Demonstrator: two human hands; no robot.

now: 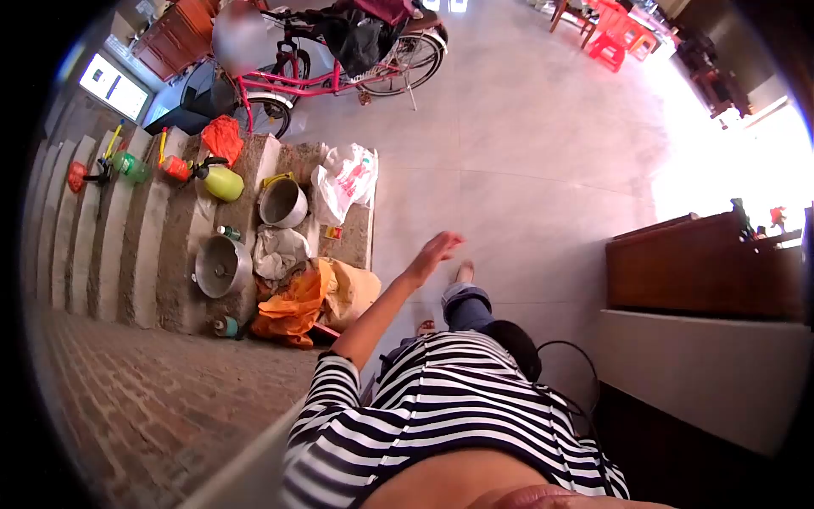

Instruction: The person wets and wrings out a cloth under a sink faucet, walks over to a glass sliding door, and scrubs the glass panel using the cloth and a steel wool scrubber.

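Fingers of the left hand [437, 253] are loosely open over the grey floor [526, 212], and no object is seen in them.
Closest comes the striped shirt [449, 382], and beyond it the left hand hangs in the air, apart from the brown sack [354, 295]; the right hand is out of view, so I cannot tell its grip. The sack lies on the steps [182, 225], just beside the orange cloth [292, 307], and the white bag [343, 182] lies further along, near the step edge. Past the cloth are the wide metal pan [222, 266] and the deeper pot [283, 204], then the yellow spray bottle [224, 182] and the red bag [222, 139]. Farther away stands the pink bicycle [331, 85], and across the floor, the red stools [609, 49].
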